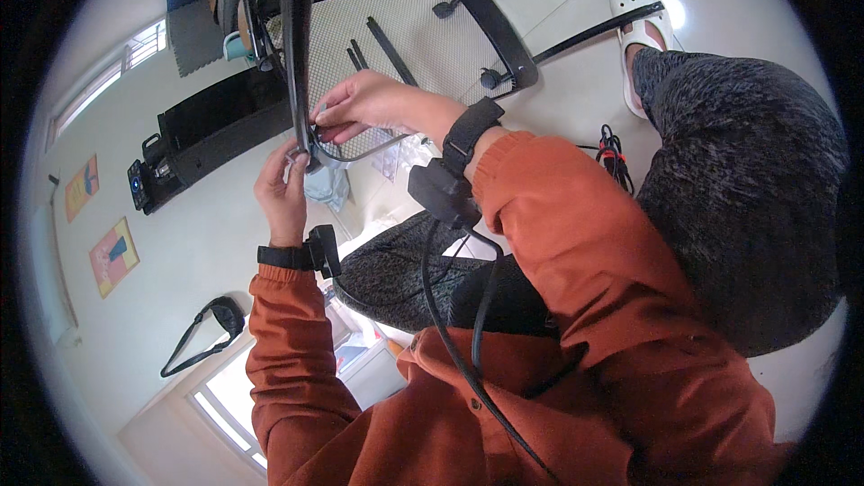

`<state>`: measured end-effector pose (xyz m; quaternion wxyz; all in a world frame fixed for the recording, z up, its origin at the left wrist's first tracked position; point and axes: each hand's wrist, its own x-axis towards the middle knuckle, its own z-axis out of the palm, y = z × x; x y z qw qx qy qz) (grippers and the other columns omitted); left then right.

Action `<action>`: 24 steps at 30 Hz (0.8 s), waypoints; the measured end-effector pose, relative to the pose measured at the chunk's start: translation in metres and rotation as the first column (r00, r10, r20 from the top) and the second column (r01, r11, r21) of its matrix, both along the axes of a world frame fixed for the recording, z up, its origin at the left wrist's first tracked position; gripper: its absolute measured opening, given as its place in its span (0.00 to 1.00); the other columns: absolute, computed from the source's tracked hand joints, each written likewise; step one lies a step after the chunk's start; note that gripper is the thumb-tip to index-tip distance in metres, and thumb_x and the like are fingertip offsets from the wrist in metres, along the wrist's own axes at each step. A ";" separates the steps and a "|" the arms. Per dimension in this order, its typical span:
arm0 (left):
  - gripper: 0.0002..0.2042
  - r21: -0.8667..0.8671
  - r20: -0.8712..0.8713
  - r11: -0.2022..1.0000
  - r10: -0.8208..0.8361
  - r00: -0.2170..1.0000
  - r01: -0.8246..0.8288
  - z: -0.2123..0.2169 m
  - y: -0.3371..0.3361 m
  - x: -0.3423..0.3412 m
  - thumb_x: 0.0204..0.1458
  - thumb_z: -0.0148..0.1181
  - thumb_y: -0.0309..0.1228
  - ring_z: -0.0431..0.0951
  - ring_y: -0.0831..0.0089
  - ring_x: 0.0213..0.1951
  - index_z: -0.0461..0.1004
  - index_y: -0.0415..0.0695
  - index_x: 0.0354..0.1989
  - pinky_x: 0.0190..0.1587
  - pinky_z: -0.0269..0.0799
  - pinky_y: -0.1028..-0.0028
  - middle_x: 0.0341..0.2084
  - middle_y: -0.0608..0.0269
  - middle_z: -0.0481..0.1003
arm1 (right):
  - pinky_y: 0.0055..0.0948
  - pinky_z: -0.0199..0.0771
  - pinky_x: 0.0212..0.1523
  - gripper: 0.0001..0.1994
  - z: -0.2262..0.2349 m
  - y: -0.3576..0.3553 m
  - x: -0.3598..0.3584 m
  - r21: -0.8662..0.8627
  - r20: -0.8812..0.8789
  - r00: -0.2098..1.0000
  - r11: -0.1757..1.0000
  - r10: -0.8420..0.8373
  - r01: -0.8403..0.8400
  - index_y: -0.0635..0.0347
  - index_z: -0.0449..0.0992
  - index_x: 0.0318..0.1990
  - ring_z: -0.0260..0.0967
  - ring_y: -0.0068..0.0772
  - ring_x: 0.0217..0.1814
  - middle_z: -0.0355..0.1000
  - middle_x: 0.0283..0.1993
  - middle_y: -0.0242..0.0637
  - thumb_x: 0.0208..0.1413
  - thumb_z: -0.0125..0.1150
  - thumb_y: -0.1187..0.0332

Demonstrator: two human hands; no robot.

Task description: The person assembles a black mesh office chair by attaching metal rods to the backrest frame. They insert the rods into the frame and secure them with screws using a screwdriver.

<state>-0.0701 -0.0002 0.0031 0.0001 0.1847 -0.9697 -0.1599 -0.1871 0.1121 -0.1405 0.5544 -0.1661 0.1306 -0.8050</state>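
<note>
Steadying a black tube near its lower end, by the look of it: left hand has thumb and forefinger drawn nearly together, apparently pinching the tube just where a curved rod meets it. Right hand sits just above, thumb and fingertips bunched close against the same joint; cannot tell whether a small part is held there, as the fingers hide it. Tube stands at upper left of the view, in front of a mesh panel.

Risks, my judgement. Tube looks long and is gripped only near one end, so any twist at the joint could swing the far end. Fingertips crowd the join; a slip could nip them. Anything small between the right fingers could drop unseen. Loose black bars lie on the mesh and could slide if the panel is knocked; the caster at its corner could roll. Wrist cord hangs in a loop, could snag on a reach.
</note>
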 end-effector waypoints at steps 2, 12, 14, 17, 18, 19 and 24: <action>0.11 -0.042 0.026 0.999 -0.015 1.000 0.016 0.001 0.001 0.000 0.48 0.57 0.20 0.73 0.75 0.36 0.73 0.36 0.42 0.40 0.69 0.78 0.32 0.61 0.74 | 0.20 0.76 0.38 0.10 -0.002 0.000 0.002 0.034 0.002 1.000 0.999 0.019 -0.019 0.65 0.74 0.41 0.74 0.25 0.37 0.74 0.35 0.37 0.55 0.56 0.68; 0.12 -0.041 0.049 0.999 -0.027 0.998 0.029 0.002 -0.002 0.002 0.53 0.54 0.21 0.72 0.77 0.40 0.69 0.34 0.46 0.44 0.68 0.78 0.37 0.61 0.74 | 0.17 0.76 0.34 0.09 -0.005 -0.006 0.010 0.047 0.064 0.997 0.998 -0.049 0.046 0.65 0.76 0.36 0.74 0.22 0.32 0.75 0.32 0.35 0.51 0.60 0.68; 0.13 -0.028 0.044 0.999 -0.019 0.999 0.020 0.002 -0.002 0.003 0.53 0.54 0.22 0.73 0.77 0.40 0.69 0.34 0.47 0.45 0.68 0.78 0.37 0.61 0.74 | 0.17 0.76 0.32 0.08 -0.006 -0.007 0.011 0.025 0.085 0.994 0.997 -0.075 0.073 0.66 0.76 0.34 0.74 0.23 0.30 0.74 0.30 0.37 0.49 0.62 0.70; 0.12 -0.012 0.025 1.000 0.002 1.000 -0.001 0.000 -0.002 0.004 0.52 0.55 0.21 0.73 0.77 0.39 0.70 0.35 0.46 0.44 0.68 0.78 0.37 0.61 0.74 | 0.20 0.77 0.28 0.07 -0.006 -0.010 0.010 0.013 0.124 0.984 0.992 -0.129 0.128 0.68 0.76 0.31 0.73 0.25 0.26 0.74 0.27 0.39 0.48 0.63 0.73; 0.12 -0.005 0.007 1.000 0.007 1.000 -0.007 0.000 -0.001 0.003 0.51 0.55 0.20 0.73 0.76 0.39 0.71 0.35 0.45 0.43 0.68 0.77 0.36 0.61 0.74 | 0.20 0.77 0.27 0.07 -0.006 -0.011 0.010 0.034 0.128 0.980 0.988 -0.151 0.148 0.68 0.76 0.31 0.73 0.25 0.25 0.74 0.26 0.39 0.48 0.63 0.73; 0.12 0.002 -0.010 1.000 0.012 1.000 -0.012 -0.001 -0.001 0.003 0.50 0.56 0.19 0.73 0.76 0.38 0.72 0.36 0.44 0.43 0.69 0.77 0.35 0.61 0.74 | 0.20 0.77 0.27 0.07 -0.007 -0.011 0.010 0.088 0.119 0.978 0.983 -0.169 0.159 0.68 0.75 0.30 0.73 0.25 0.25 0.74 0.25 0.39 0.47 0.63 0.73; 0.12 -0.029 0.002 1.000 -0.002 1.000 0.002 -0.001 -0.002 0.003 0.50 0.56 0.19 0.73 0.76 0.38 0.72 0.36 0.43 0.42 0.69 0.77 0.35 0.61 0.74 | 0.20 0.78 0.28 0.08 -0.006 -0.013 0.012 0.099 0.021 0.992 0.988 -0.122 0.119 0.68 0.75 0.28 0.74 0.25 0.25 0.74 0.25 0.39 0.50 0.61 0.69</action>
